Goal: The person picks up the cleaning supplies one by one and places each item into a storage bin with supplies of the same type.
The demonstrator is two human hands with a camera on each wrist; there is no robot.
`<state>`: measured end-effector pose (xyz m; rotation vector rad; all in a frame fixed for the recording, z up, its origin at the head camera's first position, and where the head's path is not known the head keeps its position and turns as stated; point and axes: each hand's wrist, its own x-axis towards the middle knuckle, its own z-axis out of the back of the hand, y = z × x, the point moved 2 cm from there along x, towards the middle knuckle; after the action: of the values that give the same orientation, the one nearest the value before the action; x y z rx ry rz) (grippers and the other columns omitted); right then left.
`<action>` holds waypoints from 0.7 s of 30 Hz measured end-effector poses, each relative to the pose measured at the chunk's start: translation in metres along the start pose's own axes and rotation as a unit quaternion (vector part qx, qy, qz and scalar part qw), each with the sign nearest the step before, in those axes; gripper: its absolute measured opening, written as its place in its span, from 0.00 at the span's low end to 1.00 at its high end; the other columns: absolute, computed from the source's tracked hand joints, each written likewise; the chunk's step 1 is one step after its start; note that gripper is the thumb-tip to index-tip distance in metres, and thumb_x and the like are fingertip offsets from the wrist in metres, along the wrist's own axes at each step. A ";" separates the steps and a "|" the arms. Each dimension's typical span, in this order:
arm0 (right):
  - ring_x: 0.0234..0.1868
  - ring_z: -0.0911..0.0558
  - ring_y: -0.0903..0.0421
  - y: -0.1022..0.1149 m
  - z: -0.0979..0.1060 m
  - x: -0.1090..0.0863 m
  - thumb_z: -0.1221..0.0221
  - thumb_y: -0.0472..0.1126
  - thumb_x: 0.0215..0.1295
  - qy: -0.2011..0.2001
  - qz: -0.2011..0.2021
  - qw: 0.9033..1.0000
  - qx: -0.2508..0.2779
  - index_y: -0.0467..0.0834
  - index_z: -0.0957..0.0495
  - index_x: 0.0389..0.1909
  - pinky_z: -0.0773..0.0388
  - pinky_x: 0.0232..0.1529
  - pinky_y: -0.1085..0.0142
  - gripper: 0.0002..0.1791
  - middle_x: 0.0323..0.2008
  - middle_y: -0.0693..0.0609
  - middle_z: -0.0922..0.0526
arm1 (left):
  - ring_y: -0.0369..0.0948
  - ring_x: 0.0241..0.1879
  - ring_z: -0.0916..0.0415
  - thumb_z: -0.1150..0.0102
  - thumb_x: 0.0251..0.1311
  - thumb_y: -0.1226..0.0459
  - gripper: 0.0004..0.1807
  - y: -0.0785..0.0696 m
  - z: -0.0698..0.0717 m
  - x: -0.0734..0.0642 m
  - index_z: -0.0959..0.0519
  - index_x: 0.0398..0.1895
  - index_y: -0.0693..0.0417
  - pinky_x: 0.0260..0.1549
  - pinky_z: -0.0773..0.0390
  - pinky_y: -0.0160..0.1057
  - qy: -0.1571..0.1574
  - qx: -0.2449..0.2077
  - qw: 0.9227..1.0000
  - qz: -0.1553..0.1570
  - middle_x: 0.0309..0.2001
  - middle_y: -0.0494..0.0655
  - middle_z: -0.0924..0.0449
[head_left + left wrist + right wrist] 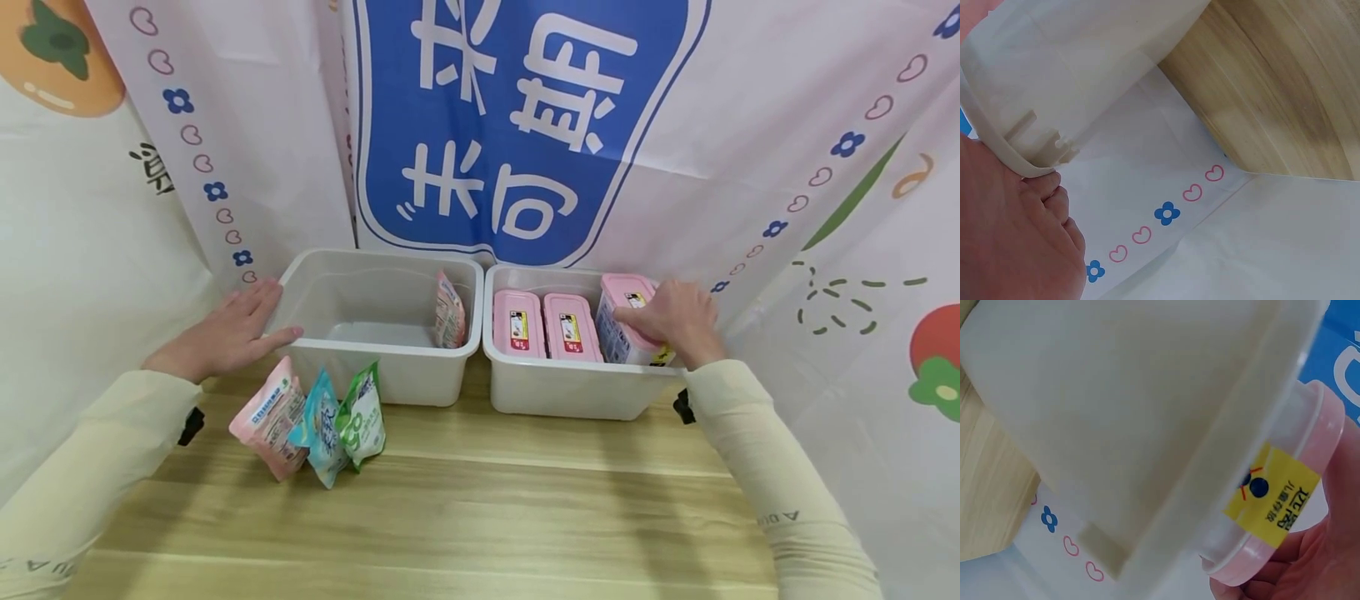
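Note:
My right hand [678, 321] grips a pink-lidded plastic tub [613, 340], which sits tilted and raised at the right end of the right bin [562, 390]. In the right wrist view, the tub's yellow label [1275, 494] shows above the bin's rim, with fingers curled around the pink lid. Beside it in the bin lie two more pink-lidded tubs, a left one [517, 312] and a middle one [570, 321]. My left hand [225, 329] rests on the left rim of the left bin [408, 375], thumb spread along the front. Inside that bin, a pink pouch [450, 312] leans against the right wall.
In front of the left bin, a pink pouch [270, 417], a blue pouch [324, 425] and a green pouch [363, 417] stand on the wooden table [480, 517]. A printed cloth [675, 108] hangs close behind and beside the bins.

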<state>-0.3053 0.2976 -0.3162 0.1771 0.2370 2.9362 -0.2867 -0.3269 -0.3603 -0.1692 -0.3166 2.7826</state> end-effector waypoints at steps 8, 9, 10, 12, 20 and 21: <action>0.23 0.31 0.49 -0.002 -0.013 0.001 0.35 0.76 0.54 -0.002 0.010 1.000 -0.025 0.39 0.26 0.23 0.39 0.24 0.61 0.40 0.20 0.47 0.33 | 0.67 0.84 0.74 0.61 0.78 0.37 0.53 0.001 -0.002 0.000 0.67 0.84 0.68 0.80 0.66 0.72 0.004 -0.003 1.000 0.002 0.84 0.70 0.72; 0.24 0.30 0.48 -0.002 -0.014 0.001 0.34 0.76 0.53 -0.002 0.010 1.000 -0.023 0.39 0.25 0.26 0.38 0.24 0.61 0.40 0.21 0.46 0.31 | 0.67 0.84 0.74 0.61 0.78 0.37 0.53 0.001 -0.002 0.000 0.67 0.84 0.68 0.80 0.66 0.72 0.004 -0.003 1.000 0.002 0.84 0.70 0.72; 0.25 0.29 0.47 -0.002 -0.016 0.001 0.34 0.76 0.53 -0.002 0.011 1.000 -0.022 0.38 0.24 0.29 0.37 0.24 0.60 0.40 0.23 0.45 0.30 | 0.67 0.84 0.74 0.61 0.78 0.37 0.53 0.001 -0.002 0.000 0.67 0.84 0.67 0.80 0.66 0.72 0.004 -0.004 1.000 0.002 0.85 0.70 0.72; 0.27 0.28 0.46 -0.002 -0.018 0.001 0.34 0.75 0.54 -0.003 0.012 1.000 -0.018 0.36 0.22 0.35 0.36 0.25 0.59 0.41 0.26 0.42 0.27 | 0.66 0.84 0.74 0.61 0.78 0.37 0.53 0.002 -0.002 0.001 0.67 0.84 0.67 0.80 0.66 0.72 0.003 -0.003 1.000 0.001 0.85 0.70 0.72; 0.29 0.28 0.45 -0.001 -0.027 0.000 0.34 0.73 0.56 -0.004 0.014 1.000 -0.023 0.34 0.21 0.40 0.36 0.26 0.59 0.41 0.29 0.39 0.26 | 0.66 0.84 0.75 0.61 0.78 0.37 0.53 0.002 -0.003 0.001 0.67 0.84 0.68 0.80 0.67 0.71 0.002 -0.004 1.000 -0.001 0.85 0.70 0.72; 0.29 0.28 0.45 -0.001 -0.028 0.001 0.34 0.73 0.56 -0.005 0.015 1.000 -0.023 0.34 0.21 0.40 0.36 0.25 0.59 0.41 0.29 0.39 0.26 | 0.66 0.84 0.75 0.61 0.78 0.37 0.53 0.002 -0.003 0.001 0.67 0.84 0.68 0.80 0.66 0.71 0.002 -0.004 1.000 0.000 0.85 0.70 0.72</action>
<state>-0.3094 0.2944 -0.3434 0.1902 0.1666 2.9662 -0.2880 -0.3277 -0.3638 -0.1772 -0.3254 2.7800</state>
